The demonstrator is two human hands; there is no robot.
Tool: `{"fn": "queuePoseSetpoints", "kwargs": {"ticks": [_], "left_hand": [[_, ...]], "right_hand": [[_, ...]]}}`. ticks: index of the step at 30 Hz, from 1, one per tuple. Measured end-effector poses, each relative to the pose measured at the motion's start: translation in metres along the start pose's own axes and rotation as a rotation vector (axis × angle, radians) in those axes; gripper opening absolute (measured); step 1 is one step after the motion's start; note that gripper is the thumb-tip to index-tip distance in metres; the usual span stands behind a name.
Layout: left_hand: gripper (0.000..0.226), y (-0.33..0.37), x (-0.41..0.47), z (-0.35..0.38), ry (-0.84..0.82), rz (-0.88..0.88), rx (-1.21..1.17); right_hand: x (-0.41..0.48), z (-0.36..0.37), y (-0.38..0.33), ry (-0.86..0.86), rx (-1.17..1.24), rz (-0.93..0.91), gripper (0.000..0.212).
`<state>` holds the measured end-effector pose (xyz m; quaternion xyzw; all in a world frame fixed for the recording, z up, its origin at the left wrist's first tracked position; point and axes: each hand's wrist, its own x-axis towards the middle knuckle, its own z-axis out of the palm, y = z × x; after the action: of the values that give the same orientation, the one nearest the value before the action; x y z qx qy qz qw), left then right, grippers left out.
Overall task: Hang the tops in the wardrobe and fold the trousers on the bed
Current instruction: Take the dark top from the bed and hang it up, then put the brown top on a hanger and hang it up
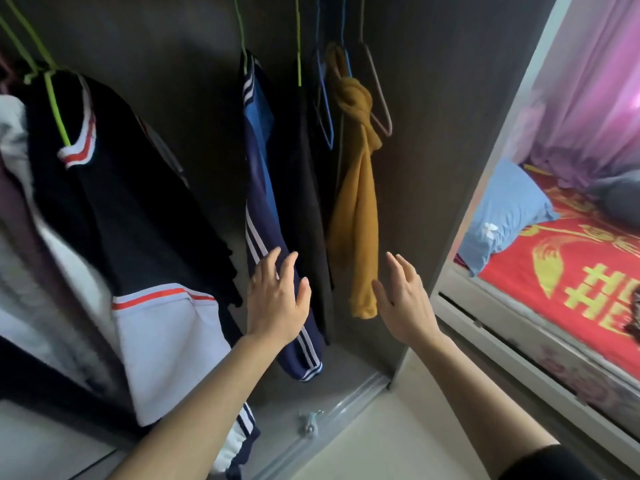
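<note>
Wardrobe (415,168): open, with flat, matt dark grey-brown panels and a pale metal sliding track (341,408) along its foot.
Tops: four garments hang inside on thin wire hangers.
Navy top (263,202): smooth sports fabric with a blue panel and triple white stripes down the sleeve, on a green hanger (242,39).
Black garment (304,202): plain and limp, hanging just right of the navy top.
Mustard cloth (356,209): soft knit, knotted near the top and hanging in a long, narrow fall.
Black-and-white top (138,220): at left, black above and white below, with orange-and-white bands at collar and seam, blurred in places.
Empty hangers: one blue (325,109) and one pink (379,91), both bare wire.
Left hand (277,299): released, fingers spread in front of the navy top's sleeve; contact cannot be told.
Right hand (403,299): released, palm turned inward just beside the mustard cloth's hem, holding nothing.
Bed (554,282): at right beyond the wardrobe's side panel, under a red cover with gold lettering.
On the bed: a blue pillow (505,209) and a grey heap (620,199) of a kind that cannot be made out.
Backdrop: sheer pink curtain (588,81).
</note>
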<state>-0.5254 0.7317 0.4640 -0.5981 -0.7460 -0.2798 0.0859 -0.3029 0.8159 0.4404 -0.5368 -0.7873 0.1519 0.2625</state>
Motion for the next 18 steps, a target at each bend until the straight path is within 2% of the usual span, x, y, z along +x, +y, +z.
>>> {"fn": "queuePoseSetpoints", "kwargs": {"ticks": [5,9,12,18], "left_hand": [[0.057,0.064,0.002,0.002,0.034,0.084,0.045],[0.062,0.151,-0.005,0.023,0.004,0.173,0.058],[0.064,0.233,-0.023,0.061,-0.072,0.235,0.020],[0.066,0.407,-0.084,0.154,-0.289,0.364,-0.133]], "right_hand": [[-0.027,-0.036,0.036,0.183,-0.108,0.003,0.060],[-0.061,-0.074,0.093,0.237,-0.195,0.096,0.063],[-0.103,-0.114,0.157,0.259,-0.213,0.171,0.067],[-0.201,-0.208,0.317,0.303,-0.307,0.438,0.073]]}}
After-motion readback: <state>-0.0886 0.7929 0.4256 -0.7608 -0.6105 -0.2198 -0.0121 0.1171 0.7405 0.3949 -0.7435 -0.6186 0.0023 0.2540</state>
